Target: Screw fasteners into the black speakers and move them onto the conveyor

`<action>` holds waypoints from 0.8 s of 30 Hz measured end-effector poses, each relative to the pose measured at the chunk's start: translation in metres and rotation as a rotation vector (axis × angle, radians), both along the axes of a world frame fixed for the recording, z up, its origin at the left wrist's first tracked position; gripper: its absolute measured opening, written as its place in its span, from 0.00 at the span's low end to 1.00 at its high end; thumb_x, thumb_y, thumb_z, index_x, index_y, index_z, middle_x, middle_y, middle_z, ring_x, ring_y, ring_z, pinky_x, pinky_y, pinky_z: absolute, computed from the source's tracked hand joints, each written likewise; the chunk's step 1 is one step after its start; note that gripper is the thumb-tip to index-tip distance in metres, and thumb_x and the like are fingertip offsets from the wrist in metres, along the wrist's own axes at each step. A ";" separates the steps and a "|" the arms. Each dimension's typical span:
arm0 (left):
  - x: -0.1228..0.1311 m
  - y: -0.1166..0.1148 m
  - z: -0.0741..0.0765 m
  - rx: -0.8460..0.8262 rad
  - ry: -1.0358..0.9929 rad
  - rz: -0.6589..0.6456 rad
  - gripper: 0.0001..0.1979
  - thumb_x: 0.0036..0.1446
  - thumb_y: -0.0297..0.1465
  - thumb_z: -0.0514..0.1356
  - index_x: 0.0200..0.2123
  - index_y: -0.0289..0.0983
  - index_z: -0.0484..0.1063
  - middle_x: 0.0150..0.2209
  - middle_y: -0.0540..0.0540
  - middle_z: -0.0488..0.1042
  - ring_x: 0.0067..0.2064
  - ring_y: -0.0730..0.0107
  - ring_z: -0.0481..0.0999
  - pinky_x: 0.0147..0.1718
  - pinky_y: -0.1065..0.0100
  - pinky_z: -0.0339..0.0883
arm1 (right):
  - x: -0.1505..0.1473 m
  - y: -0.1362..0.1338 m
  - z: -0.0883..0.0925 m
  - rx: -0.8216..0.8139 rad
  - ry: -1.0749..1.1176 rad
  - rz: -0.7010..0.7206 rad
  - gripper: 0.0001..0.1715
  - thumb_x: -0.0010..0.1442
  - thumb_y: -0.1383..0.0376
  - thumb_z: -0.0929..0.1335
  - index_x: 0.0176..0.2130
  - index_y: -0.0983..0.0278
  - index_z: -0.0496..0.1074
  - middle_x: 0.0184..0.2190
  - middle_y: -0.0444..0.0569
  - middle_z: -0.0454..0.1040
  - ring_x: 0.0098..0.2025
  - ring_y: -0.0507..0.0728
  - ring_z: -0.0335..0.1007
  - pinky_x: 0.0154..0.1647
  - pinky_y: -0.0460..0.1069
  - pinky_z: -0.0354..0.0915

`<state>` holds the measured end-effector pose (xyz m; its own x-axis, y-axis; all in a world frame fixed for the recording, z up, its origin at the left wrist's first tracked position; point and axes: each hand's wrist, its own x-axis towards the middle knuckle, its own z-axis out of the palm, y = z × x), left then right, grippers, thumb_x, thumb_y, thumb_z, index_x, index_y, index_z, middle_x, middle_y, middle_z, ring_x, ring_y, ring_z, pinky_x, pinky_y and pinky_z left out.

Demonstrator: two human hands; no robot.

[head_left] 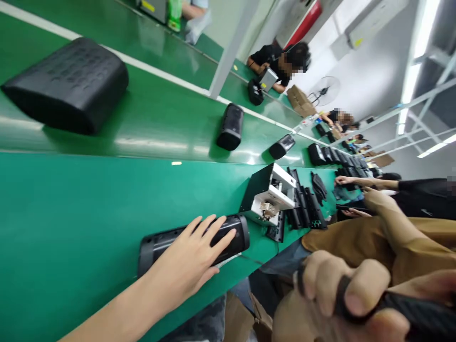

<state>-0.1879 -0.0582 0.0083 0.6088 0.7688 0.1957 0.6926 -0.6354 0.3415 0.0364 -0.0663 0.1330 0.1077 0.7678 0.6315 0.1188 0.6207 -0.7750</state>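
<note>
A black rounded casing with a glossy face (160, 244), much like a portable speaker, lies on the green work surface. My left hand (197, 249) rests across its top with the fingers spread, the thumb on the near side. Close to the camera at lower right, my right hand (342, 289) is closed around a dark ribbed tool handle (420, 311); the handle's working end cannot be made out. A black-and-white boxy fixture with a small bowl of metal bits (269, 190) stands just beyond the casing.
Black casing parts (306, 204) lie behind the fixture. Along the green conveyor (171, 114) sit several black casings, the largest casing (71, 83) at upper left. A person in a brown top (349, 237) sits close on the right. A metal post (233, 50) rises beyond the conveyor.
</note>
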 end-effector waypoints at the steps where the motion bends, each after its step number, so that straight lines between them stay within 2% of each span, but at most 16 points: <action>1: -0.006 0.002 -0.006 -0.005 -0.012 -0.008 0.38 0.69 0.47 0.71 0.76 0.47 0.67 0.75 0.35 0.70 0.71 0.35 0.74 0.67 0.40 0.72 | 0.004 0.012 0.011 0.049 0.057 -0.078 0.15 0.71 0.58 0.71 0.32 0.57 0.70 0.16 0.33 0.55 0.10 0.49 0.48 0.11 0.47 0.56; 2: -0.012 0.005 -0.011 -0.012 -0.025 -0.009 0.36 0.71 0.48 0.69 0.77 0.50 0.67 0.75 0.38 0.69 0.72 0.37 0.74 0.67 0.41 0.72 | 0.009 0.025 0.018 0.085 0.082 -0.151 0.19 0.69 0.61 0.71 0.27 0.59 0.65 0.15 0.34 0.55 0.11 0.48 0.49 0.13 0.47 0.56; 4: -0.027 0.012 -0.023 -0.024 -0.048 0.027 0.31 0.76 0.48 0.61 0.77 0.54 0.66 0.76 0.44 0.69 0.71 0.40 0.76 0.67 0.42 0.73 | 0.020 0.053 0.021 0.080 0.077 -0.274 0.21 0.65 0.62 0.73 0.26 0.59 0.62 0.15 0.32 0.54 0.12 0.47 0.51 0.15 0.45 0.58; 6: -0.040 0.020 -0.032 -0.054 -0.061 0.098 0.29 0.79 0.51 0.53 0.77 0.55 0.66 0.76 0.46 0.70 0.69 0.41 0.78 0.64 0.42 0.76 | 0.027 0.078 0.011 0.094 0.078 -0.334 0.21 0.66 0.60 0.75 0.29 0.59 0.62 0.17 0.31 0.57 0.13 0.47 0.54 0.17 0.44 0.60; 8: -0.050 0.026 -0.038 -0.125 -0.062 0.160 0.31 0.80 0.54 0.46 0.76 0.55 0.68 0.74 0.46 0.72 0.65 0.39 0.81 0.60 0.42 0.79 | 0.030 0.097 -0.004 0.107 0.082 -0.361 0.19 0.67 0.58 0.76 0.33 0.58 0.64 0.19 0.31 0.60 0.15 0.47 0.57 0.18 0.45 0.62; 11: -0.058 0.032 -0.036 -0.292 -0.058 0.180 0.33 0.78 0.57 0.43 0.75 0.55 0.69 0.72 0.46 0.74 0.61 0.38 0.84 0.56 0.42 0.80 | 0.030 0.112 -0.023 0.098 0.084 -0.352 0.17 0.66 0.60 0.77 0.44 0.57 0.66 0.22 0.30 0.65 0.15 0.48 0.60 0.20 0.45 0.65; 13: -0.058 0.035 -0.027 -0.379 -0.066 0.177 0.34 0.78 0.58 0.43 0.75 0.54 0.69 0.72 0.46 0.74 0.59 0.39 0.85 0.55 0.45 0.80 | 0.029 0.115 -0.028 0.081 0.086 -0.323 0.21 0.66 0.62 0.77 0.52 0.55 0.66 0.23 0.28 0.67 0.15 0.48 0.59 0.19 0.45 0.65; 16: -0.055 0.037 -0.003 -0.481 -0.040 0.166 0.35 0.78 0.56 0.43 0.76 0.50 0.68 0.73 0.44 0.73 0.59 0.39 0.84 0.54 0.47 0.80 | 0.026 0.106 -0.028 0.026 0.094 -0.270 0.27 0.64 0.63 0.77 0.57 0.53 0.64 0.22 0.26 0.66 0.14 0.48 0.57 0.17 0.44 0.62; 18: -0.052 0.038 0.015 -0.548 0.018 0.152 0.35 0.78 0.52 0.43 0.78 0.48 0.66 0.74 0.43 0.71 0.60 0.39 0.84 0.55 0.45 0.79 | 0.023 0.087 -0.024 -0.035 0.112 -0.245 0.28 0.63 0.63 0.78 0.57 0.52 0.66 0.21 0.26 0.65 0.13 0.48 0.55 0.15 0.44 0.61; 20: -0.050 0.039 0.029 -0.581 0.074 0.136 0.33 0.79 0.49 0.43 0.79 0.46 0.64 0.74 0.42 0.71 0.60 0.39 0.84 0.57 0.44 0.77 | 0.018 0.058 -0.017 -0.104 0.129 -0.223 0.21 0.63 0.64 0.78 0.51 0.53 0.70 0.21 0.28 0.63 0.13 0.48 0.53 0.15 0.44 0.60; 22: -0.049 0.039 0.037 -0.575 0.107 0.127 0.32 0.80 0.48 0.45 0.79 0.46 0.64 0.72 0.42 0.74 0.59 0.38 0.84 0.56 0.45 0.77 | 0.012 0.024 -0.010 -0.149 0.095 -0.151 0.09 0.66 0.62 0.76 0.41 0.54 0.72 0.19 0.30 0.58 0.12 0.49 0.50 0.13 0.46 0.58; 24: -0.048 0.038 0.040 -0.551 0.123 0.122 0.31 0.80 0.47 0.46 0.78 0.47 0.64 0.70 0.41 0.76 0.58 0.39 0.84 0.55 0.46 0.77 | 0.004 -0.010 -0.006 -0.121 0.015 -0.011 0.09 0.69 0.58 0.72 0.35 0.52 0.73 0.16 0.32 0.53 0.09 0.51 0.44 0.08 0.49 0.54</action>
